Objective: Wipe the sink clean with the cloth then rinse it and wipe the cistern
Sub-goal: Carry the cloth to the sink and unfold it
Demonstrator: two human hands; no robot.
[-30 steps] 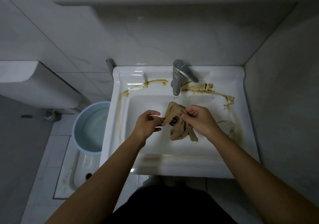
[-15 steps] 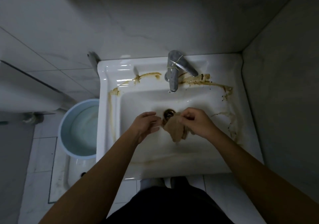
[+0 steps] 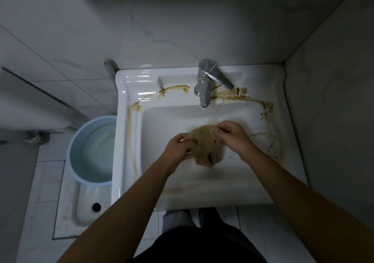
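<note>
1. Little looks done yet: the cistern (image 3: 30, 100), at nine o'clock from the sink (image 3: 121, 141), seems untouched. A bucket (image 3: 69, 156) of water stands just beside the sink at eight o'clock.
2. Left hand (image 3: 178, 147) and right hand (image 3: 232, 135) each pinch the tan cloth (image 3: 206, 147), bunched over the basin's middle.
3. Brown streaks (image 3: 178, 87) ring the white rim from nine round to four o'clock, so wiping and rinsing remain.
4. Pale tiled walls meet in a corner at one o'clock.

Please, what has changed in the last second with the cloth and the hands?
The left hand and right hand kept hold of the cloth and spread it wider between them; it now hides the drain. The brown stains on the sink remain.
</note>
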